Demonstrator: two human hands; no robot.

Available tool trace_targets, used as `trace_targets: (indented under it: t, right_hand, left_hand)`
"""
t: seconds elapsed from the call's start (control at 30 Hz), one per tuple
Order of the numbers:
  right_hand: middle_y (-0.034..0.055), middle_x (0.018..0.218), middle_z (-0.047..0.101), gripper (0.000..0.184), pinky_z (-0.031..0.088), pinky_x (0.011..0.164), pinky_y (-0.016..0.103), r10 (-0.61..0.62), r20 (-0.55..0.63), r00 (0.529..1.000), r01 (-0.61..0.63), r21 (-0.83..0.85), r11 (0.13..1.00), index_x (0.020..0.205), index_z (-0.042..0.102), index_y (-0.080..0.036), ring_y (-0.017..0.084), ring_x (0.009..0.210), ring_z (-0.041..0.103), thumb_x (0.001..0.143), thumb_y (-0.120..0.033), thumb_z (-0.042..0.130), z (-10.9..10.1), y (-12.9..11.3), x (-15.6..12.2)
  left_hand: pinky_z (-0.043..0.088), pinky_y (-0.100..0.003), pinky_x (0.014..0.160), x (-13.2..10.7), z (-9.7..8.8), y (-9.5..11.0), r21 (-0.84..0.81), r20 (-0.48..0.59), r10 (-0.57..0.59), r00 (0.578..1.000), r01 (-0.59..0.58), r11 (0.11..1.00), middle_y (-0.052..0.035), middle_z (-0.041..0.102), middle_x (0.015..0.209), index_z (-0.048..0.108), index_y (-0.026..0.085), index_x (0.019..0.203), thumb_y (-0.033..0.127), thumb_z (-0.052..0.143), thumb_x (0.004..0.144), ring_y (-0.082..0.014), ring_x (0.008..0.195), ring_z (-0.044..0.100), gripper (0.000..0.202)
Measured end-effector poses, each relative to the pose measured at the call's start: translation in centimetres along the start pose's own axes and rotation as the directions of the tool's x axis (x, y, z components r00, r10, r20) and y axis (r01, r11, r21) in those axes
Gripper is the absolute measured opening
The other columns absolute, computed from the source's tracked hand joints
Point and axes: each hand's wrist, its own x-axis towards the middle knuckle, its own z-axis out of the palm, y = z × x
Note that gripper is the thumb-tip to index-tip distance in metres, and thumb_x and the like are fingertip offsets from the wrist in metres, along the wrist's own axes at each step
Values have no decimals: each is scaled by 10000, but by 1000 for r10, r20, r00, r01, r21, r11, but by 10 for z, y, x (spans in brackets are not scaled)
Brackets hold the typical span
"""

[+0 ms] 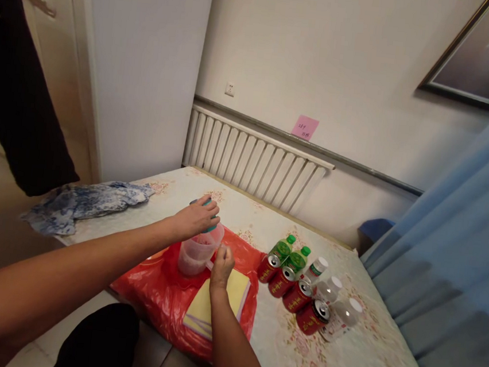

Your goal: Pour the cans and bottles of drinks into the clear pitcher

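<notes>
A translucent plastic jug (pixel 192 261) stands on a red plastic bag (pixel 151 298) spread over the table. My right hand (pixel 222 267) is closed around the jug's handle. Over the jug's rim, my left hand (pixel 198 218) is wrapped round a teal object (pixel 213 224). My fingers cover most of it, so its kind is unclear. Pale, cloudy contents show through the jug's wall. Just right of the jug, partly behind my right forearm, lies a yellow cloth (pixel 238 289) with a pale edge.
Several red drink cans (pixel 296 295) stand in a row on the right, with green-labelled bottles (pixel 282 248) and clear bottles (pixel 346 315) behind and beside them. A blue-white crumpled cloth (pixel 90 206) lies at the left. A radiator (pixel 251 155) and blue curtain (pixel 452 226) border the table (pixel 267 347).
</notes>
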Motion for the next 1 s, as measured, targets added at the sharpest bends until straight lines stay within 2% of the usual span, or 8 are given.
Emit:
trace_targets:
  t: [0.17,0.3,0.57,0.73,1.0]
  right_hand:
    - [-60,578,425,389,290,588,259,-1,8,1000,1,3,1000,609,403,-231,131,595,355,906,-483,408,-1,0,-1]
    - [-60,573,423,388,288,590,262,2,4,1000,-2,3,1000,606,401,-232,130,595,353,902,-482,412,-1,-1,-1]
    - [-72,544,387,395,297,568,248,4,-11,1000,-4,10,1000,596,381,-236,126,584,339,903,-483,418,0,-2,-2]
    - [-70,551,379,396,305,572,248,2,-15,1000,-2,12,1000,596,377,-236,126,588,340,902,-484,417,0,-2,-2]
    - [-66,563,372,400,308,580,252,9,-8,1000,-8,12,1000,594,392,-235,128,594,339,896,-495,421,0,1,-1]
  left_hand:
    - [272,-507,1080,-1,-3,2,-87,-31,-31,999,28,996,-100,662,960,684,214,909,122,600,870,-282,1034,547,131]
    - [260,-510,1083,-4,-2,2,-27,2,-19,1000,19,999,-107,661,979,684,212,940,129,574,890,-284,1046,544,146]
    - [299,-515,1059,-9,9,1,-29,-47,-8,999,7,1000,-108,657,939,686,199,943,133,593,877,-284,1004,556,132]
    - [309,-509,1050,-14,15,-1,-54,-55,-71,996,68,996,-105,654,965,674,210,967,105,602,852,-285,1010,557,171]
    - [282,-525,1054,-22,13,-2,-138,66,-195,979,202,970,-111,649,1095,632,232,1141,54,628,778,-302,1091,544,404]
